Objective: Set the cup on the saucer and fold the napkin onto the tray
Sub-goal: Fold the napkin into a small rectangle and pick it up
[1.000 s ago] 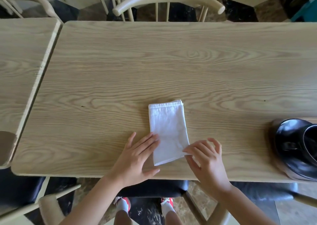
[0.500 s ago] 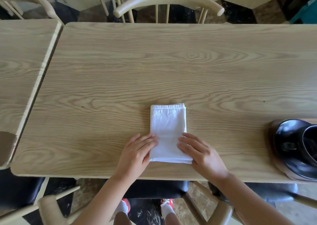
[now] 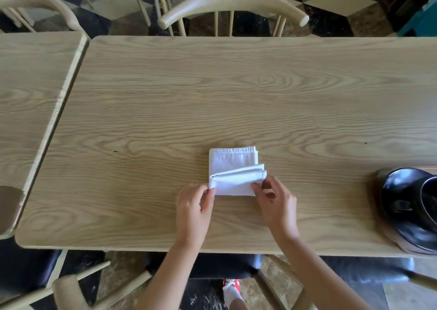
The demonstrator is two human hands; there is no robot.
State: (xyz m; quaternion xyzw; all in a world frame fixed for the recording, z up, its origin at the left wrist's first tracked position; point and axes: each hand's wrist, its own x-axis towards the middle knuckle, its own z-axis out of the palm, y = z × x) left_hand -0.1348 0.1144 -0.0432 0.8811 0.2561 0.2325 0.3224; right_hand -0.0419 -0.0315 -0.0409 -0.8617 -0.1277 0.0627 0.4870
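Observation:
A white napkin (image 3: pixel 233 168) lies folded on the wooden table (image 3: pixel 212 97), near its front edge. Its near end is lifted and curled over toward the far end. My left hand (image 3: pixel 195 205) pinches the near left corner of the napkin. My right hand (image 3: pixel 275 201) pinches the near right corner. At the right edge of the view a black cup (image 3: pixel 428 203) sits on a black saucer (image 3: pixel 402 215), which rests on a brown wooden tray (image 3: pixel 380 224); all three are cut off by the frame.
A second wooden table (image 3: pixel 30 101) stands to the left, separated by a narrow gap. Pale wooden chairs (image 3: pixel 231 4) stand along the far side, and another chair (image 3: pixel 68 288) is at the near left. My feet show below the table's front edge.
Both hands went from lying flat on the napkin's near end to pinching its near corners. The near end has risen and rolled away from me.

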